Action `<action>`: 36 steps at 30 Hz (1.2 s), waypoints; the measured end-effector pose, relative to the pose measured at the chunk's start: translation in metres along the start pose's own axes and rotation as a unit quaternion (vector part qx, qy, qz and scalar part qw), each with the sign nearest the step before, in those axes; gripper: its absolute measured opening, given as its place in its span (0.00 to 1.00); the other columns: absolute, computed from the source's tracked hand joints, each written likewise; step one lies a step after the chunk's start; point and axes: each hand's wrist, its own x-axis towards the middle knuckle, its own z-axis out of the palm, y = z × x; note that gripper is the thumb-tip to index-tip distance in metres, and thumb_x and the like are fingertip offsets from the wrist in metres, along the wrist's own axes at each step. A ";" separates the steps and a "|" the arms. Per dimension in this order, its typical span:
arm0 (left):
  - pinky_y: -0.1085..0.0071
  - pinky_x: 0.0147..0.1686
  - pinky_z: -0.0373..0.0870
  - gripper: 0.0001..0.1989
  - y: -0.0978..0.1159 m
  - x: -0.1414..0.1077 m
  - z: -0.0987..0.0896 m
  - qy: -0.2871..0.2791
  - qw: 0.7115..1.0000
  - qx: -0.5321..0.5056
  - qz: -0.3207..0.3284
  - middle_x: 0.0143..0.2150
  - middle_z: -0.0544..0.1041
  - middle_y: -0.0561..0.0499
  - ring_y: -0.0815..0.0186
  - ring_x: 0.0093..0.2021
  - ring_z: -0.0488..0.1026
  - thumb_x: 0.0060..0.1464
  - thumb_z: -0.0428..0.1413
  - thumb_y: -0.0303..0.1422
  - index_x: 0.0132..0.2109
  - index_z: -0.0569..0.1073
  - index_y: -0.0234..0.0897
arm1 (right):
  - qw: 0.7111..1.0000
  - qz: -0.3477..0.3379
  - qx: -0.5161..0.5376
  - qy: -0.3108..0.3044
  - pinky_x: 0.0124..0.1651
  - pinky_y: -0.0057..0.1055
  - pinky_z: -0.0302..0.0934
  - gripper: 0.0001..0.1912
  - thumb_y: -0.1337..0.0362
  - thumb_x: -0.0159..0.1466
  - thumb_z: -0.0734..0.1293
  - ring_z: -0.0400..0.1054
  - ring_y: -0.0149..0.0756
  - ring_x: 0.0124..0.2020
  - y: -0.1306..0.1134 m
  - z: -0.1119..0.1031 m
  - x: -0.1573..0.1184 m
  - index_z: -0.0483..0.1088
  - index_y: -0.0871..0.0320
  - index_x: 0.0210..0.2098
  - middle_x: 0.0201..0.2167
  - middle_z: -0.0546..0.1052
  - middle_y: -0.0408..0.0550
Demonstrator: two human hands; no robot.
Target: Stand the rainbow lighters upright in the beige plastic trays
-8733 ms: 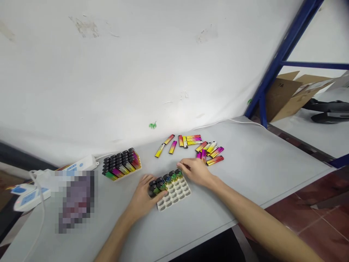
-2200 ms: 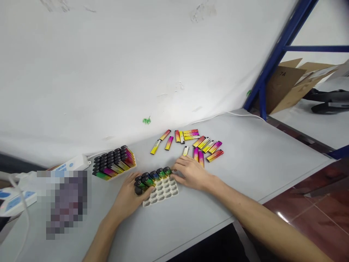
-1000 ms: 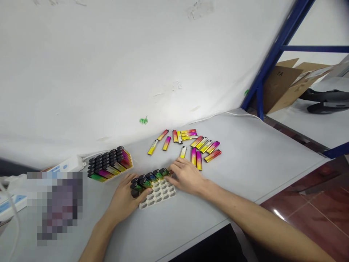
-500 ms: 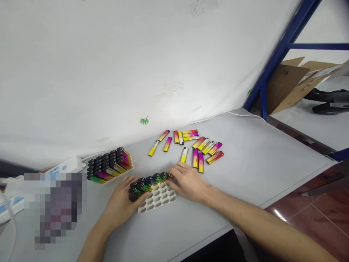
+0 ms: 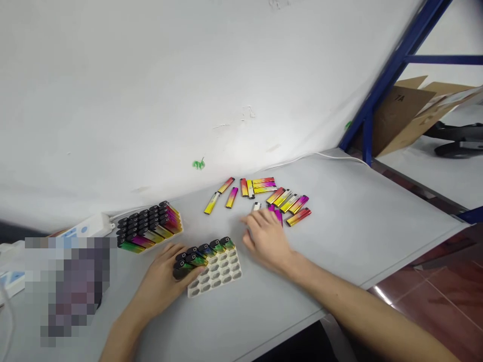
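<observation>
A pale plastic tray with rows of oval holes sits on the table in front of me. Several green-and-blue lighters stand upright in its back row and left end, black tops up. My left hand is wrapped round the tray's left end, thumb in front against the lighters. To the right of the tray, my right hand reaches over the loose lighters, fingers apart and slightly blurred. A white-and-yellow lighter and two magenta-and-yellow lighters are partly hidden by its fingers.
More colourful lighters lie scattered towards the wall. At left stands a packed block of upright lighters, beside a white power strip. A pixelated object lies at far left. A blue metal frame and cardboard box are at right.
My right hand has left the tray's back right corner and moved right to the loose lighters. My left hand stays on the tray. The view has shifted slightly.
</observation>
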 end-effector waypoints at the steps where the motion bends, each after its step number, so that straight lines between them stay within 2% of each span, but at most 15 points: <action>1: 0.61 0.46 0.75 0.22 -0.001 0.000 0.001 0.002 1.000 0.005 -0.003 0.44 0.79 0.49 0.55 0.48 0.76 0.53 0.59 0.52 0.47 0.77 0.41 | 0.999 0.029 -0.038 0.016 0.49 0.43 0.56 0.14 0.62 0.68 0.63 0.62 0.48 0.47 0.004 0.000 0.002 0.74 0.59 0.49 0.43 0.76 0.55; 4: 0.60 0.48 0.75 0.24 -0.002 -0.001 0.003 0.005 1.000 0.016 -0.012 0.46 0.80 0.48 0.53 0.50 0.76 0.52 0.59 0.53 0.48 0.78 0.41 | 0.992 0.065 -0.107 0.011 0.50 0.45 0.53 0.18 0.51 0.70 0.61 0.60 0.50 0.47 0.012 0.001 0.004 0.76 0.55 0.46 0.42 0.75 0.55; 7: 0.59 0.50 0.75 0.25 -0.004 -0.002 0.005 -0.006 1.000 0.019 -0.023 0.47 0.79 0.47 0.52 0.51 0.76 0.52 0.59 0.54 0.47 0.78 0.40 | 0.989 0.062 -0.132 -0.015 0.50 0.45 0.53 0.19 0.48 0.69 0.61 0.60 0.50 0.47 0.014 0.004 0.003 0.76 0.54 0.42 0.39 0.74 0.54; 10: 0.56 0.52 0.74 0.29 -0.004 -0.003 0.005 -0.001 0.999 0.027 -0.036 0.49 0.80 0.44 0.49 0.54 0.75 0.50 0.58 0.57 0.48 0.77 0.37 | 0.986 0.068 -0.147 -0.031 0.48 0.44 0.54 0.14 0.52 0.66 0.66 0.60 0.50 0.46 0.014 0.008 0.003 0.75 0.56 0.40 0.39 0.75 0.55; 13: 0.56 0.51 0.74 0.30 -0.002 -0.003 0.003 -0.005 0.999 0.023 -0.029 0.49 0.80 0.44 0.47 0.54 0.74 0.49 0.59 0.58 0.46 0.78 0.37 | 0.986 0.065 -0.144 -0.045 0.46 0.41 0.56 0.06 0.64 0.67 0.65 0.62 0.48 0.43 0.016 0.013 0.004 0.73 0.59 0.40 0.37 0.75 0.55; 15: 0.59 0.49 0.75 0.26 0.001 -0.002 0.000 -0.024 1.000 0.013 -0.013 0.47 0.80 0.46 0.50 0.52 0.76 0.50 0.59 0.56 0.44 0.79 0.39 | 0.990 0.057 -0.122 -0.040 0.45 0.40 0.57 0.09 0.69 0.67 0.62 0.63 0.47 0.43 0.017 0.014 0.005 0.72 0.61 0.44 0.39 0.75 0.56; 17: 0.61 0.46 0.75 0.23 0.003 -0.002 -0.003 -0.052 0.999 0.005 0.008 0.44 0.80 0.48 0.53 0.48 0.76 0.52 0.59 0.55 0.43 0.79 0.41 | 0.994 0.062 -0.080 -0.028 0.44 0.38 0.58 0.12 0.70 0.67 0.60 0.64 0.48 0.45 0.016 0.012 0.005 0.70 0.62 0.48 0.42 0.74 0.57; 21: 0.59 0.49 0.73 0.26 0.004 -0.004 0.000 -0.052 0.998 -0.001 0.026 0.46 0.80 0.49 0.52 0.51 0.75 0.50 0.60 0.55 0.49 0.77 0.43 | 0.990 0.102 0.089 -0.027 0.39 0.35 0.59 0.09 0.69 0.66 0.57 0.67 0.43 0.42 0.011 0.001 0.005 0.66 0.57 0.42 0.42 0.74 0.53; 25: 0.58 0.51 0.71 0.28 0.004 -0.006 0.008 -0.038 0.998 -0.018 0.039 0.47 0.79 0.50 0.52 0.52 0.73 0.50 0.61 0.54 0.54 0.75 0.46 | 0.944 0.120 0.301 -0.053 0.36 0.31 0.59 0.04 0.68 0.66 0.55 0.68 0.36 0.33 0.007 -0.008 0.004 0.57 0.53 0.35 0.33 0.73 0.44; 28: 0.58 0.53 0.69 0.24 0.007 -0.006 0.009 -0.033 0.998 -0.037 0.037 0.45 0.78 0.51 0.53 0.51 0.73 0.51 0.61 0.52 0.50 0.76 0.46 | 0.907 0.127 0.396 -0.067 0.33 0.29 0.56 0.05 0.64 0.68 0.55 0.62 0.33 0.28 0.004 -0.011 0.003 0.57 0.53 0.34 0.26 0.66 0.39; 31: 0.59 0.53 0.67 0.18 0.011 -0.006 0.008 -0.047 0.997 -0.055 0.030 0.41 0.77 0.52 0.56 0.49 0.72 0.54 0.60 0.50 0.44 0.76 0.44 | 0.872 0.141 0.457 -0.104 0.26 0.28 0.47 0.19 0.52 0.71 0.54 0.50 0.29 0.21 0.000 -0.010 0.002 0.58 0.54 0.27 0.20 0.56 0.37; 33: 0.60 0.51 0.68 0.17 0.014 -0.005 0.007 -0.053 0.996 -0.065 0.026 0.40 0.76 0.52 0.58 0.47 0.71 0.54 0.59 0.50 0.40 0.75 0.42 | 0.852 0.159 0.481 -0.133 0.24 0.30 0.40 0.28 0.45 0.71 0.49 0.42 0.27 0.19 -0.001 -0.009 0.002 0.51 0.54 0.20 0.17 0.49 0.36; 36: 0.63 0.44 0.68 0.16 0.017 -0.004 0.004 -0.062 0.995 -0.080 0.020 0.36 0.73 0.52 0.59 0.43 0.69 0.55 0.59 0.49 0.37 0.73 0.41 | 0.832 0.201 0.495 -0.148 0.23 0.31 0.36 0.30 0.44 0.71 0.49 0.39 0.27 0.18 -0.001 -0.004 0.001 0.46 0.53 0.17 0.15 0.46 0.36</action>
